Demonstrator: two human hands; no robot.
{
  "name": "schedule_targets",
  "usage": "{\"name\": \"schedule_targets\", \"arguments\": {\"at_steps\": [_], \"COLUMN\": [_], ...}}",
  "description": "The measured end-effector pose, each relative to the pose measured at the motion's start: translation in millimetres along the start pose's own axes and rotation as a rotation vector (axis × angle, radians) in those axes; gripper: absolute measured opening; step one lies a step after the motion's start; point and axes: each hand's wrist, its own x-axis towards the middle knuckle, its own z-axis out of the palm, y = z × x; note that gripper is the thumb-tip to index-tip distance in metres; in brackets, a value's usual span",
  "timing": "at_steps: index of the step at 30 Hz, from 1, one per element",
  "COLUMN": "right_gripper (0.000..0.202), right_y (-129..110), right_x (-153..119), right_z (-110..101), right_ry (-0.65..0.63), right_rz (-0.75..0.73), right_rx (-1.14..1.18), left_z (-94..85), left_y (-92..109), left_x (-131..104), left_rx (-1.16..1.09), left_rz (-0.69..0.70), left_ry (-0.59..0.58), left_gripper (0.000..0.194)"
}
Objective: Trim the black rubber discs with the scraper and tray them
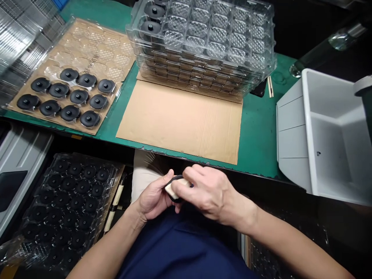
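Just past the table's near edge, over my lap, my left hand (154,199) grips a black rounded part (175,200), its thumb at the rim. Most of that part is covered by my hands. My right hand (209,193) is closed on a small cream-coloured pad (171,190) and presses it against the part's face. Whether the pad is sponge or cloth I cannot tell. On the table at left, a clear plastic tray (84,58) over brown cardboard carries several similar black parts (69,112), each with a small central knob.
A stack of clear trays (203,58) stands at the back, with black parts in its left column. Before it lies a cardboard sheet (180,120) on the green table (258,131). A grey bin (308,135) stands right. Below left sits another filled tray (69,197).
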Motion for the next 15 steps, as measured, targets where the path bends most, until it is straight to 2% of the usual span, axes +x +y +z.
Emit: {"name": "schedule_targets", "arguments": {"at_steps": [2,6,10,15], "right_gripper": [0.021,0.020,0.017,0.025], "right_y": [1.0,3.8,3.4,8.8], "right_x": [1.5,2.9,3.8,4.9], "right_z": [-0.1,0.8,4.8,5.9], "right_ry": [0.000,-0.006,0.010,0.072], "right_rz": [-0.040,0.072,-0.012,0.141], "right_rx": [0.001,-0.030,-0.034,-0.051], "left_z": [-0.7,-3.0,-3.9,0.2], "left_y": [-0.4,-0.3,0.6,5.0], "left_x": [1.2,2.4,0.6,-3.8], "left_rx": [-0.020,-0.029,-0.074,-0.090], "left_rz": [0.023,0.072,0.114,0.221], "left_ry": [0.000,0.017,0.037,0.092], "left_gripper": [0.050,0.043,0.039,0.038]}}
